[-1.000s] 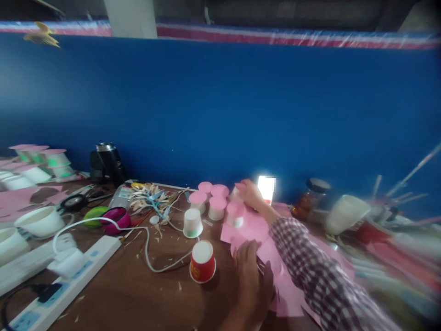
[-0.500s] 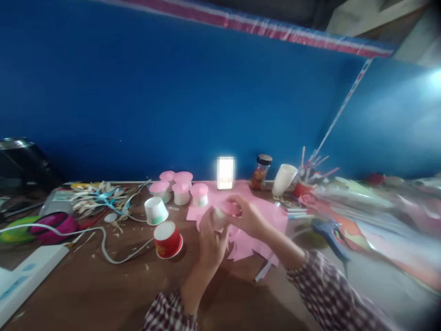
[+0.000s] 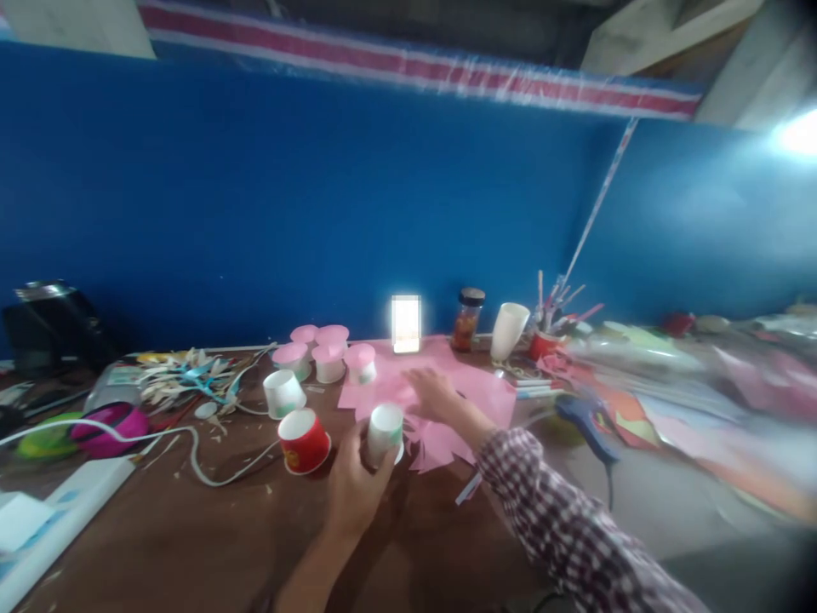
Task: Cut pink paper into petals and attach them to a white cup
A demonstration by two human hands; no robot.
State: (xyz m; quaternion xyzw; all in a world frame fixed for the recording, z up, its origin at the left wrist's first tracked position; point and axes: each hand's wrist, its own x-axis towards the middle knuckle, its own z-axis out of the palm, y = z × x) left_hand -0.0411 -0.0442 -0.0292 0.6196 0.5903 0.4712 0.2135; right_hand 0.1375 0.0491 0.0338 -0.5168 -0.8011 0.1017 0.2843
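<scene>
My left hand is curled around a white paper cup, which stands upside down on the table with its base upward. My right hand reaches over the pink paper, fingers stretched out and a little blurred; nothing shows in its grasp. Left of my left hand are an upturned red paper cup and another white cup. Behind these, several white cups carry pink paper discs on top. Cut pink scraps lie below my right hand.
A white cable runs from the left near a power strip. A glue gun, pens, papers and plastic bags crowd the right. A lit screen, a dark-lidded jar and a tall white cup stand along the wall.
The white cup has come down from between both hands to the table, still in my left hand. My right hand has left the cup and the pink piece it held, and moved over the pink paper.
</scene>
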